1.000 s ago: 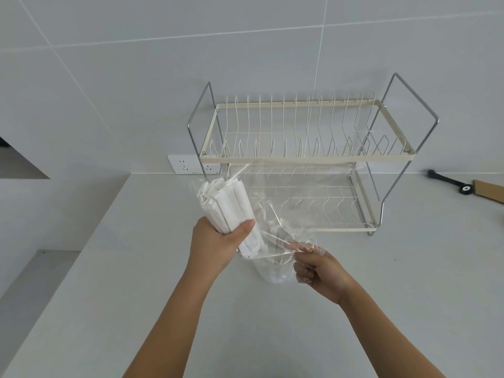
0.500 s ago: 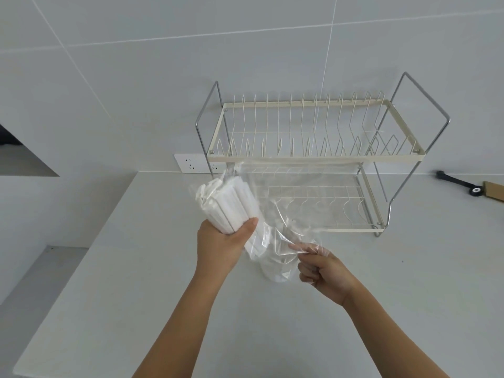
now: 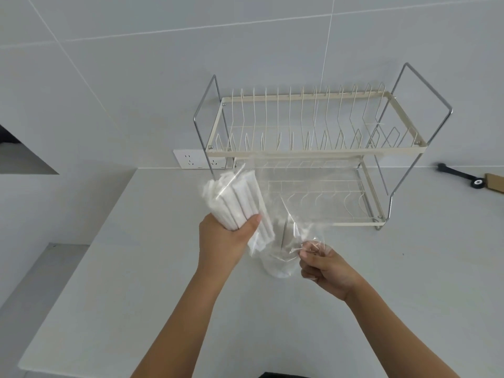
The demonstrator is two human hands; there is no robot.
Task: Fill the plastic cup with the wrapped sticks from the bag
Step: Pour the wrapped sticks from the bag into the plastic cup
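My left hand [image 3: 223,238] grips a bundle of white wrapped sticks [image 3: 237,203] round its lower part, tilted up and to the left, with its lower ends over the cup. A clear plastic bag [image 3: 305,192] hangs loosely to the right of the bundle and drapes in front of the rack. My right hand [image 3: 324,266] pinches the bag's lower edge. Between both hands a clear plastic cup [image 3: 278,266] stands on the white counter, partly veiled by the bag; what it holds is hard to make out.
A two-tier wire dish rack [image 3: 313,151] stands against the tiled wall behind the cup. A wall socket [image 3: 196,159] sits left of it. At the far right lie a black tool [image 3: 461,175] and a brown cardboard piece [image 3: 495,182]. The counter [image 3: 136,268] drops off at left.
The view has shifted slightly, so the scene sits more to the right. Both hands keep their holds; the bundle stays raised in the left hand and the bag hangs a little lower.
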